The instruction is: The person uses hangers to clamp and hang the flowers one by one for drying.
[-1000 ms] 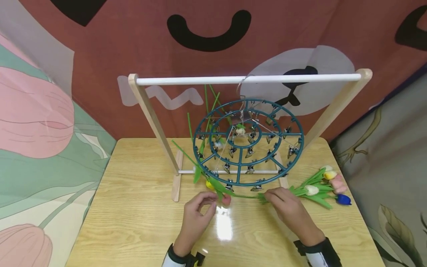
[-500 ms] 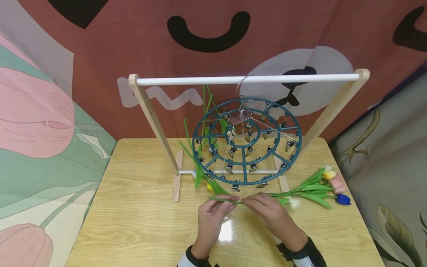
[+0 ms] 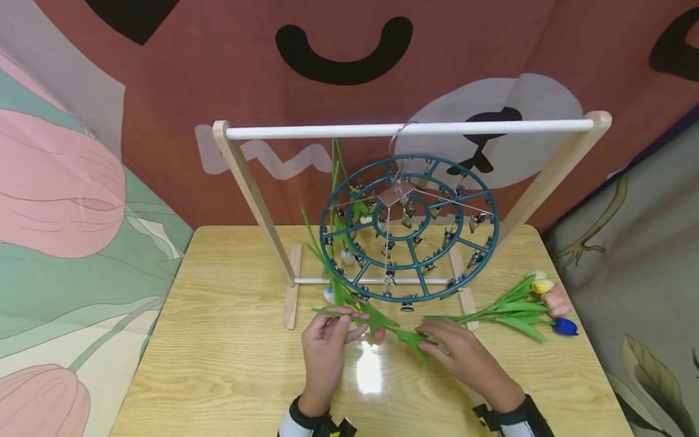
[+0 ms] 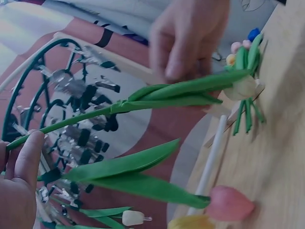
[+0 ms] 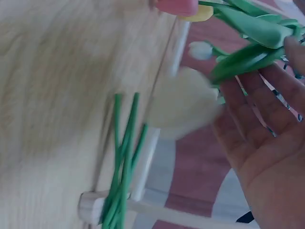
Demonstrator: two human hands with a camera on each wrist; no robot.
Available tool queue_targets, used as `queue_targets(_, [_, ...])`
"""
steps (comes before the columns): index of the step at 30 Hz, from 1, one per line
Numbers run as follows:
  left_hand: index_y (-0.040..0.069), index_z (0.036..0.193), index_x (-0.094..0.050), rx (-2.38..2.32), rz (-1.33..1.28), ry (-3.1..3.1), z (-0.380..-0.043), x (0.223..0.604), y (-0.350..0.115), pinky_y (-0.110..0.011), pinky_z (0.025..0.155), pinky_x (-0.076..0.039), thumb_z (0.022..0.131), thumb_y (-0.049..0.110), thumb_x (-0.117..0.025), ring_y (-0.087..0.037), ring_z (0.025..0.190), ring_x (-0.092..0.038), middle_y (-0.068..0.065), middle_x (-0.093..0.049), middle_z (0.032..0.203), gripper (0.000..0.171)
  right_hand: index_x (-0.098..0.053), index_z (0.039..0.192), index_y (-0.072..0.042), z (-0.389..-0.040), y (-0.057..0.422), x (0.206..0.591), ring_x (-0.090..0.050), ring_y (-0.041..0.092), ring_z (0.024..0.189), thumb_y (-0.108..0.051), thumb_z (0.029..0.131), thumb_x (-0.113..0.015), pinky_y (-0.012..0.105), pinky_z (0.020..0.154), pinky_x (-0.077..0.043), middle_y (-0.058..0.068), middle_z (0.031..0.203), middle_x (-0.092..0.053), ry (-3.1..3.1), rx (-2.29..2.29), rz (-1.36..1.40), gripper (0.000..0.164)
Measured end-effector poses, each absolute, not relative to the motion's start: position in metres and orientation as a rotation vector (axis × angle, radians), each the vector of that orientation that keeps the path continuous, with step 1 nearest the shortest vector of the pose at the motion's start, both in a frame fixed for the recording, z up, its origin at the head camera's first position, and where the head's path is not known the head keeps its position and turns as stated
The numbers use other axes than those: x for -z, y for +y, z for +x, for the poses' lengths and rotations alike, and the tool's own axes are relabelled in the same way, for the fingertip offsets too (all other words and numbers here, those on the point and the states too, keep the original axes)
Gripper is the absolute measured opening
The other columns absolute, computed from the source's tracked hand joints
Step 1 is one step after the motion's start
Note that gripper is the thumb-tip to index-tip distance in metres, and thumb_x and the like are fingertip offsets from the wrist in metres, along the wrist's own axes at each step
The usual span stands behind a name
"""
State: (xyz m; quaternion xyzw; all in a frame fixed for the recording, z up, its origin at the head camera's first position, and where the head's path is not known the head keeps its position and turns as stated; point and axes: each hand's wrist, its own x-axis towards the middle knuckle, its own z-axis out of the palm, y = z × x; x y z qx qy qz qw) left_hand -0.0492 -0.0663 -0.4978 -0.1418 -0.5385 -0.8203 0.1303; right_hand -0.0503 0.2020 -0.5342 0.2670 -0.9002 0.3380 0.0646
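My left hand (image 3: 326,352) pinches the green stem of an artificial white tulip (image 4: 240,88) near its end, below the round hanger. The tulip's leaves (image 4: 186,90) point right, towards my right hand (image 3: 472,358). That hand is at the leaves with its fingers (image 5: 250,102) mostly straight, thumb on the other side; the bloom, blurred in the right wrist view, is hidden behind it in the head view. A blue-green round hanger (image 3: 413,254) with metal clips hangs above. From its left side hang other tulips, among them a pink tulip (image 4: 230,204) and a yellow one.
A bunch of tulips (image 3: 519,308) lies at the table's right, stems over the stand's right foot (image 3: 466,306). The stand has wooden legs and a white top bar (image 3: 327,132). A printed cloth (image 3: 344,97) hangs behind the wooden table (image 3: 229,364).
The white tulip's stem has passed from my right hand to my left. My left hand went right, then back left; my right hand slid to the leaves. The hanger has turned.
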Motion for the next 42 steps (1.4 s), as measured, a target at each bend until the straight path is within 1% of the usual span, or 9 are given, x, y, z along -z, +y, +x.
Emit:
queue_targets(5, [-0.025,0.108,-0.051,2.37,-0.352,-1.565,-0.051,0.491,-0.074,-0.046,0.082,-0.063,0.102,-0.011,-0.049,-0.024,0.099,-0.076,-0.012,-0.071,0.104,0.015,-0.072,0.122,-0.017,-0.048,0.21,0.54,-0.07,0.024,0.11,-0.02,0.093,-0.078,0.034,0.082,-0.066,0.006,0.124,-0.072,-2.826,-1.113,0.725,0.03])
queue_targets(10, [-0.027,0.11,-0.05,2.332,-0.392,-1.553,-0.052,0.489,-0.078,-0.046,0.082,-0.064,0.102,-0.012,-0.05,-0.023,0.1,-0.076,-0.013,-0.072,0.107,0.017,-0.076,0.11,-0.021,-0.048,0.212,0.544,-0.071,0.015,0.1,-0.001,0.086,-0.08,0.021,0.078,-0.063,-0.004,0.111,-0.075,-2.684,-1.132,0.778,0.031])
queue_targets(15, [-0.024,0.121,-0.053,2.347,-0.499,-1.611,-0.05,0.496,-0.076,-0.042,0.091,-0.064,0.098,-0.015,-0.054,-0.019,0.109,-0.073,-0.011,-0.073,0.119,0.025,-0.078,0.106,-0.02,-0.048,0.211,0.54,-0.072,0.012,0.095,0.005,0.082,-0.081,0.013,0.083,-0.059,-0.007,0.105,-0.076,-2.584,-1.111,0.79,0.034])
queue_targets(20, [-0.022,0.127,-0.053,2.449,-0.618,-1.705,-0.045,0.507,-0.06,-0.037,0.099,-0.061,0.093,-0.016,-0.061,-0.016,0.118,-0.069,-0.034,-0.064,0.126,0.035,-0.078,0.107,-0.019,-0.05,0.205,0.529,-0.073,0.014,0.096,0.006,0.081,-0.081,0.008,0.088,-0.056,-0.004,0.107,-0.076,-2.534,-1.178,0.799,0.036])
queue_targets(24, [-0.021,0.129,-0.053,2.537,-0.614,-1.74,-0.042,0.511,-0.048,-0.035,0.103,-0.059,0.094,-0.012,-0.064,-0.017,0.122,-0.067,-0.042,-0.058,0.129,0.038,-0.077,0.111,-0.02,-0.052,0.2,0.521,-0.073,0.016,0.1,0.005,0.082,-0.081,0.009,0.093,-0.055,-0.002,0.111,-0.076,-2.488,-1.238,0.863,0.038])
queue_targets(28, [-0.019,0.124,-0.059,2.473,-0.605,-1.771,-0.041,0.513,-0.042,-0.033,0.1,-0.06,0.095,-0.011,-0.062,-0.016,0.117,-0.069,-0.04,-0.062,0.123,0.029,-0.076,0.112,-0.02,-0.055,0.198,0.515,-0.073,0.016,0.102,0.002,0.081,-0.082,0.007,0.096,-0.053,0.0,0.111,-0.076,-2.478,-1.246,0.888,0.039])
queue_targets(32, [-0.014,0.115,-0.062,2.37,-0.556,-1.809,-0.043,0.513,-0.041,-0.029,0.094,-0.063,0.095,-0.012,-0.062,-0.01,0.109,-0.07,-0.025,-0.069,0.115,0.02,-0.074,0.108,-0.019,-0.057,0.202,0.511,-0.072,0.016,0.101,0.003,0.075,-0.086,0.005,0.098,-0.05,-0.002,0.11,-0.074,-2.476,-1.206,0.804,0.041])
queue_targets(38, [-0.014,0.117,-0.056,2.384,-0.632,-1.732,-0.046,0.511,-0.042,-0.033,0.096,-0.062,0.097,-0.015,-0.055,-0.021,0.113,-0.071,-0.034,-0.065,0.116,0.02,-0.065,0.1,-0.007,-0.066,0.216,0.501,-0.061,0.004,0.088,0.011,0.075,-0.084,0.006,0.08,-0.052,-0.001,0.098,-0.065,-2.402,-1.218,0.497,0.036])
queue_targets(42, [-0.015,0.119,-0.053,2.377,-0.659,-1.715,-0.044,0.511,-0.044,-0.036,0.098,-0.062,0.097,-0.017,-0.053,-0.025,0.113,-0.072,-0.042,-0.061,0.113,0.023,-0.057,0.123,0.006,-0.081,0.225,0.489,-0.059,0.004,0.097,0.018,0.081,-0.075,0.007,0.08,-0.051,0.001,0.111,-0.061,-2.305,-1.353,0.31,0.047])
